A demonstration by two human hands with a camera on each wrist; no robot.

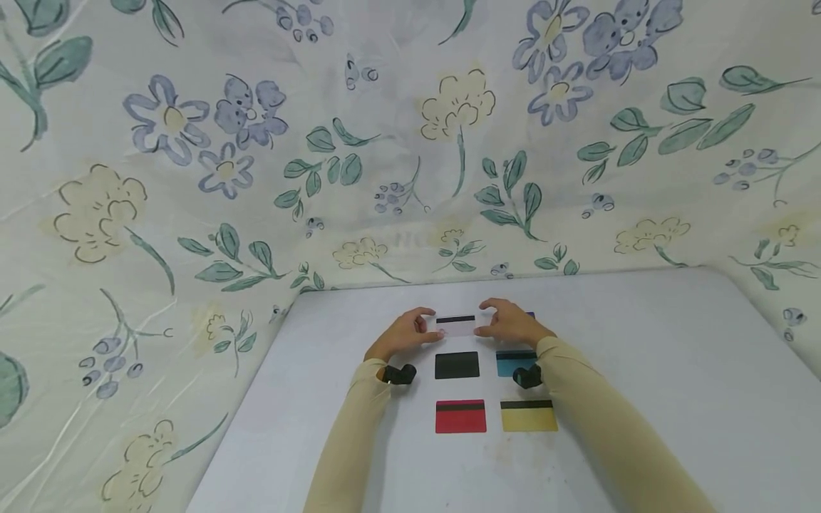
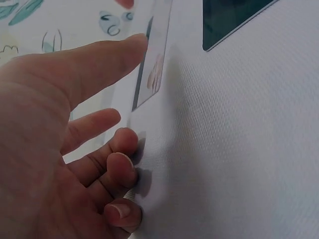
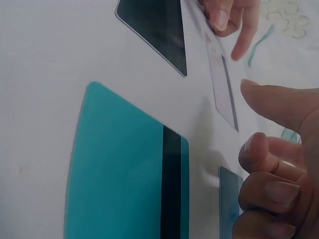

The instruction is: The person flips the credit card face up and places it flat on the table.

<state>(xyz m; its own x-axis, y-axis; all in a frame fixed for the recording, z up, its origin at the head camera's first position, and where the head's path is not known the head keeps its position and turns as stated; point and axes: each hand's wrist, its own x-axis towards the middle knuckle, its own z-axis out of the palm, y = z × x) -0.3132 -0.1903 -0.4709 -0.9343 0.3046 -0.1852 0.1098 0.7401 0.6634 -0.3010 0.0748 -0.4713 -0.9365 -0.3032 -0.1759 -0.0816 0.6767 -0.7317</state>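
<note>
A pale card (image 1: 456, 327) with a dark stripe along its far edge lies flat on the white table, between the two hands. At its left end is my left hand (image 1: 408, 332), its thumb by the card's edge and its other fingers loosely bent. The left wrist view shows that thumb (image 2: 107, 62) overlapping the card, so contact is unclear. Past the card's right end, my right hand (image 1: 509, 322) has thumb and forefinger apart with nothing between them. Beneath its fingers in the right wrist view lies a partly hidden blue card (image 3: 229, 199).
Nearer on the table (image 1: 288, 427) lie a black card (image 1: 457, 365), a teal card (image 1: 509, 362) partly behind the right wrist's camera, a red card (image 1: 460, 420) and a yellow card (image 1: 529, 420). A flower-patterned sheet (image 1: 398, 142) rises behind the far edge.
</note>
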